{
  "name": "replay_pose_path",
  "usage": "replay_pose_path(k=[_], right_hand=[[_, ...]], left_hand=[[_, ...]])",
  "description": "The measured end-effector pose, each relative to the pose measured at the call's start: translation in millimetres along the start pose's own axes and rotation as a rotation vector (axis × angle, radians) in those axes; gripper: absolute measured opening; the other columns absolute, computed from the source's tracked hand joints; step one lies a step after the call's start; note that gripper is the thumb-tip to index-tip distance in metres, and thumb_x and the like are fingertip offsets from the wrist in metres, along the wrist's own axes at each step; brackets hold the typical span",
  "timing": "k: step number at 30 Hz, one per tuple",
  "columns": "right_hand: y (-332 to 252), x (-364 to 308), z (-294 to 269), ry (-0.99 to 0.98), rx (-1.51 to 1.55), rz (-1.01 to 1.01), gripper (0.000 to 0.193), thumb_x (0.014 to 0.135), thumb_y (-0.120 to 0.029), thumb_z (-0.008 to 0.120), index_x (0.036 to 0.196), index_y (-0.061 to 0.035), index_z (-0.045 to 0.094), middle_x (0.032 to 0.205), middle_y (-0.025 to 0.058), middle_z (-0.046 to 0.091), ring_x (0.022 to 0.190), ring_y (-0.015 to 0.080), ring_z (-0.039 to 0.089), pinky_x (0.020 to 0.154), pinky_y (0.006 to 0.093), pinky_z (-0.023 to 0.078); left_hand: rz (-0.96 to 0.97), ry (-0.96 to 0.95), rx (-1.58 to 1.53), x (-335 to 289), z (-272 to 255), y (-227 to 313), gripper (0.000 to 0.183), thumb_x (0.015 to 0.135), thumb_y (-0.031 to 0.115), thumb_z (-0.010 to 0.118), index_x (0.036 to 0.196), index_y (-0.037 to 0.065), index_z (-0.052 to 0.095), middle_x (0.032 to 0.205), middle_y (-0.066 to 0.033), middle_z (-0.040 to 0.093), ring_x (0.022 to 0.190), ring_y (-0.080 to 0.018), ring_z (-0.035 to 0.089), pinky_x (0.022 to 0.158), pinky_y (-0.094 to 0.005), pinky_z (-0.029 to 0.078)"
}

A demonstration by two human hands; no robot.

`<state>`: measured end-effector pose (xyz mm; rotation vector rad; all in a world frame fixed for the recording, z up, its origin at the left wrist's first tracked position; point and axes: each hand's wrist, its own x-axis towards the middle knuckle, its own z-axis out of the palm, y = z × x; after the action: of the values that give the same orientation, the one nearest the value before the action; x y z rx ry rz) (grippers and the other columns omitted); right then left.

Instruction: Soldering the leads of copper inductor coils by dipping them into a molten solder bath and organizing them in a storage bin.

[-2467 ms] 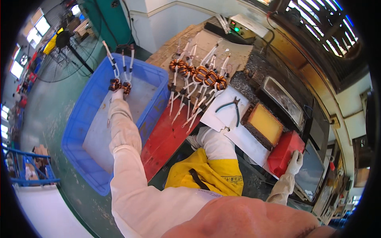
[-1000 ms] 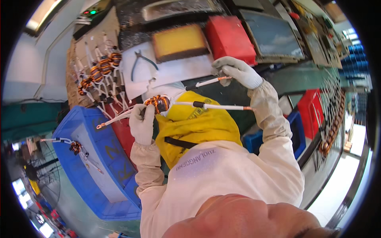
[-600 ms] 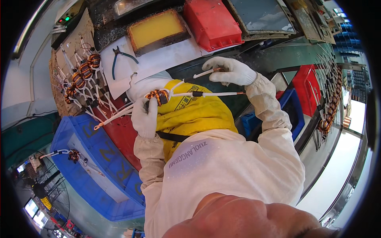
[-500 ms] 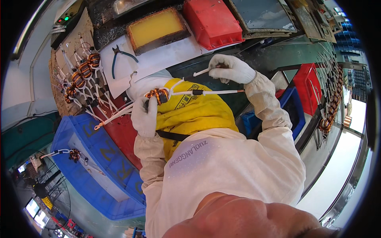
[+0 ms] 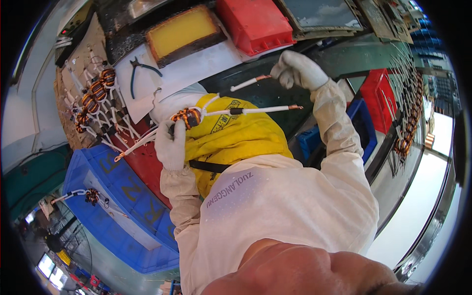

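My left hand [image 5: 171, 147] is closed around the side of a ring-shaped coil [image 5: 188, 118] wound with copper wire, held over my lap. White-sleeved leads run out of the coil on both sides. One lead [image 5: 265, 110] with a black band stretches right and ends in bare copper. A second white lead [image 5: 243, 84] reaches up to my right hand [image 5: 300, 71], its bare copper tip meeting the curled fingertips. Whether that hand grips the tip or something small is hidden by the glove. Both hands wear white gloves.
Several finished-looking coils [image 5: 91, 102] lie on a board at left, near dark-handled pliers [image 5: 140, 73]. A blue bin [image 5: 88, 167] with one coil stands lower left. Across the bench are a yellow-filled tray [image 5: 182, 32] and a red bin [image 5: 253, 24]. More coils [image 5: 405, 140] line the right.
My right hand has shifted slightly up and right along the lead, uncovering its bare copper end. My left hand still holds the coil; the whole view has slid a little left.
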<state>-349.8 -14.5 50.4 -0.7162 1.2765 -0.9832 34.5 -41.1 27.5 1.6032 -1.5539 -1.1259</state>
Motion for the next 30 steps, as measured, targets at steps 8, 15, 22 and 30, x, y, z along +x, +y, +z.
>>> replay_pose_path(k=[8, 15, 22, 30], right_hand=[[-56, -35, -4, 0.149, -0.192, -0.397, 0.034, 0.097, -0.037, 0.049, 0.105, -0.0047, 0.059, 0.096, 0.0087, 0.065, 0.078, 0.0112, 0.062, 0.071, 0.0247, 0.053], [-61, -64, 106, -0.110, -0.647, -0.670, 0.024, 0.084, -0.009, 0.067, 0.105, -0.0011, 0.058, 0.091, 0.0076, 0.063, 0.090, 0.0173, 0.063, 0.076, 0.0279, 0.050], [43, 10, 175, -0.129, -1.014, -0.792, 0.055, 0.070, -0.017, 0.076, 0.119, -0.0063, 0.054, 0.105, 0.0170, 0.061, 0.097, 0.0350, 0.061, 0.085, 0.0401, 0.050], [61, 22, 167, -0.033, -0.688, -0.445, 0.058, 0.073, -0.020, 0.077, 0.125, -0.0064, 0.053, 0.111, 0.0172, 0.063, 0.103, 0.0287, 0.064, 0.089, 0.0337, 0.050]], left_hand=[[0.017, 0.018, -0.016, 1, -3, 4, 0.021, 0.087, 0.019, 0.066, 0.087, -0.001, 0.059, 0.068, -0.0003, 0.052, 0.061, -0.0061, 0.045, 0.056, -0.0234, 0.039], [0.333, 0.098, 0.334, -6, 11, 40, 0.021, 0.078, 0.025, 0.072, 0.079, 0.005, 0.064, 0.070, -0.0127, 0.063, 0.061, -0.0278, 0.063, 0.059, -0.0357, 0.050], [0.184, -0.156, 0.328, -7, 14, 50, 0.024, 0.078, 0.025, 0.070, 0.094, 0.008, 0.065, 0.077, -0.0112, 0.065, 0.067, -0.0265, 0.064, 0.062, -0.0355, 0.050], [0.018, 0.315, -0.497, -15, -24, 1, 0.017, 0.092, 0.015, 0.058, 0.104, 0.002, 0.056, 0.085, -0.0033, 0.060, 0.071, -0.0102, 0.057, 0.067, -0.0243, 0.048]])
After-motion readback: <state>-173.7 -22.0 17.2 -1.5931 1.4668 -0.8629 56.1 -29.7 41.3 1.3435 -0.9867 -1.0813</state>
